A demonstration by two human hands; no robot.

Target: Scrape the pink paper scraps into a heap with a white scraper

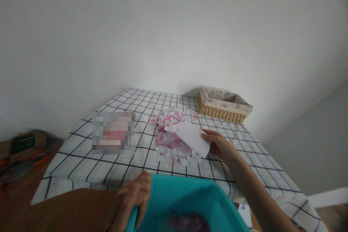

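Note:
My right hand [217, 143] pinches a white sheet of paper [194, 137] by its right edge. The sheet tilts over a heap of small paper scraps [175, 152], white and pink, spread on the checked tablecloth [144, 108]. Pink smears show on the cloth among the scraps. My left hand [138, 192] is wrapped round the rim of a turquoise bin [187, 185], at its left corner. The bin stands at the table's front edge, and something dark pinkish and blurred lies inside it.
A wicker basket [221, 110] with a patterned cloth lining stands at the back right of the table. On the left lies a pixelated item [113, 133] I cannot make out. A white wall [163, 32] rises behind the table. Blurred objects [24, 152] sit low at the far left.

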